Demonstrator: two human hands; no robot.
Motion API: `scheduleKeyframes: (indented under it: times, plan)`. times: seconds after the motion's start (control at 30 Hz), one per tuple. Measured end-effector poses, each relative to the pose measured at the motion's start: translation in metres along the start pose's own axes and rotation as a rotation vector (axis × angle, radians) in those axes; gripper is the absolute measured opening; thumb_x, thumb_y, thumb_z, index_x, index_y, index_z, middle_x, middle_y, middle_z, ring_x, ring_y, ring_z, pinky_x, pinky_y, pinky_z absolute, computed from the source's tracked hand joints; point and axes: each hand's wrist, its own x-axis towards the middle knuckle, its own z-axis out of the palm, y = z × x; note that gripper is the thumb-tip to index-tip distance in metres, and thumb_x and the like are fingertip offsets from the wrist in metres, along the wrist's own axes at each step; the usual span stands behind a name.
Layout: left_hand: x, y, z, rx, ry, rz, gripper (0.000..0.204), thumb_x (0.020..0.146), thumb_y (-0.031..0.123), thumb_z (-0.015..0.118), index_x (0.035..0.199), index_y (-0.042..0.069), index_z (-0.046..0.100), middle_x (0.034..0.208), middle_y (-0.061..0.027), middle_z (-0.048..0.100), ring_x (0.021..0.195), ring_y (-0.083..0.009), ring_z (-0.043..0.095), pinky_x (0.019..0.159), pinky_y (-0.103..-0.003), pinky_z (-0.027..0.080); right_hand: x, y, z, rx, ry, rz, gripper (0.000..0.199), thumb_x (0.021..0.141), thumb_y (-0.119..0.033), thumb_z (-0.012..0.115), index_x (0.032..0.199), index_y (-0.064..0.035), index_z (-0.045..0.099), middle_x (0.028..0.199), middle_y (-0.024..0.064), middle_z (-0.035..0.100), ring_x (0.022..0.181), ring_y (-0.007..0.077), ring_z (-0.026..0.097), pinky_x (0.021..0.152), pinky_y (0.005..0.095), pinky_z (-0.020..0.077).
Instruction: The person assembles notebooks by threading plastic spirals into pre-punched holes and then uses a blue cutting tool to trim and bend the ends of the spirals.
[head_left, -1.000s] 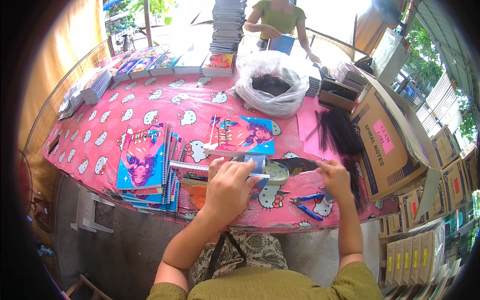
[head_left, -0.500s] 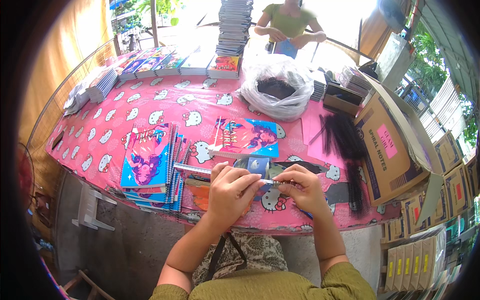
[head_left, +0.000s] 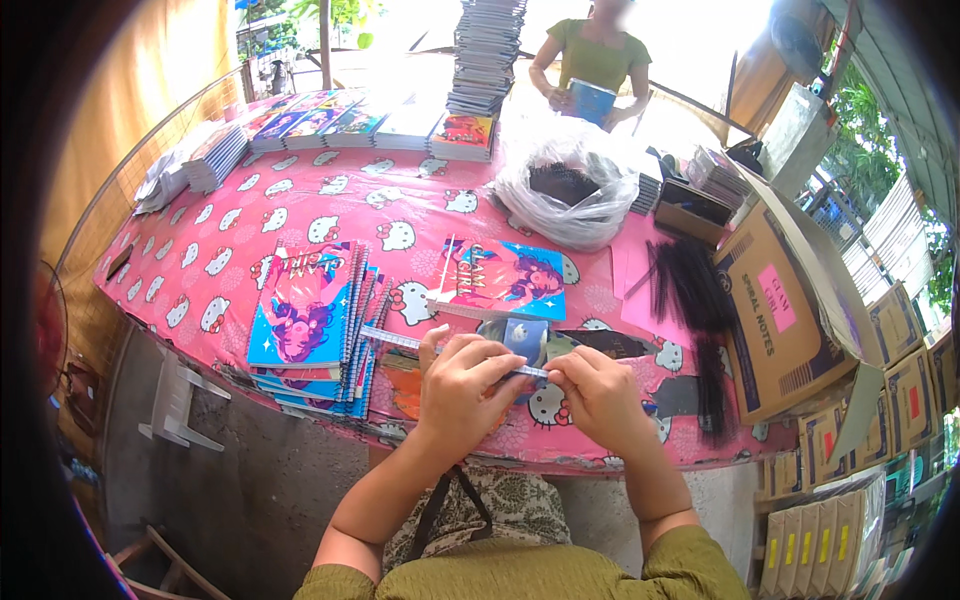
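Observation:
My left hand [head_left: 462, 388] and my right hand [head_left: 598, 392] meet at the near edge of the pink patterned table [head_left: 300, 215]. Both pinch a long thin pale strip [head_left: 395, 342] that sticks out to the left of my left hand. Just beyond my fingers lies a small blue booklet [head_left: 525, 338]. A loose blue illustrated cover [head_left: 505, 275] lies flat behind it. To the left of my left hand sits a stack of blue spiral notebooks [head_left: 305, 312].
Black binding coils [head_left: 690, 290] lie at the right beside an open cardboard box [head_left: 790, 310]. A clear plastic bag [head_left: 565, 190] sits mid-table. At the far side are a tall notebook pile [head_left: 487, 50], rows of notebooks [head_left: 310, 125], and another person [head_left: 600, 55] holding a blue book.
My right hand has come in from the right, near the black coils, to join my left hand on the strip. My left hand has stayed near the front edge.

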Motion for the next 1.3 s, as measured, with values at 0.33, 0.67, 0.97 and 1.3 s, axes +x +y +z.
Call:
scheduleKeyframes:
  times: [0.33, 0.67, 0.97, 1.3]
  plan:
    - [0.002, 0.004, 0.007, -0.036, 0.110, -0.067, 0.030, 0.067, 0.027, 0.082, 0.087, 0.011, 0.066, 0.079, -0.0010, 0.065, 0.083, -0.0204, 0.060, 0.095, -0.042, 0.033, -0.015, 0.121, 0.048, -0.437, -0.445, 0.019, 0.041, 0.070, -0.030, 0.077, 0.098, -0.0065, 0.058, 0.104, 0.0140, 0.064, 0.087, 0.0324, 0.067, 0.066, 0.0412, 0.0544]
    - [-0.001, -0.007, 0.007, -0.058, 0.052, 0.002, 0.031, 0.064, 0.027, 0.083, 0.081, 0.011, 0.062, 0.076, -0.0021, 0.063, 0.077, -0.0224, 0.060, 0.091, -0.042, 0.035, 0.016, 0.088, 0.012, 0.609, -0.222, 0.223, 0.039, 0.080, -0.017, 0.075, 0.109, -0.0011, 0.055, 0.097, 0.0084, 0.065, 0.092, 0.0151, 0.062, 0.082, 0.0342, 0.0510]
    - [0.002, -0.005, -0.013, 0.015, 0.011, -0.164, 0.032, 0.064, 0.031, 0.084, 0.085, 0.012, 0.068, 0.106, -0.0075, 0.063, 0.112, -0.0252, 0.054, 0.104, -0.049, 0.026, 0.038, 0.078, 0.012, 0.166, -0.214, 0.248, 0.032, 0.077, -0.016, 0.076, 0.104, -0.0048, 0.063, 0.089, 0.0050, 0.067, 0.084, 0.0156, 0.063, 0.081, 0.0338, 0.0526]
    - [-0.010, -0.028, -0.022, 0.112, 0.061, -0.278, 0.034, 0.059, 0.031, 0.086, 0.081, 0.013, 0.068, 0.095, -0.0005, 0.067, 0.114, -0.0269, 0.051, 0.102, -0.049, 0.024, 0.049, 0.067, 0.035, 0.981, -0.100, 0.258, 0.025, 0.067, 0.004, 0.067, 0.093, 0.0019, 0.065, 0.085, 0.0085, 0.069, 0.080, 0.0130, 0.064, 0.070, 0.0273, 0.0522]
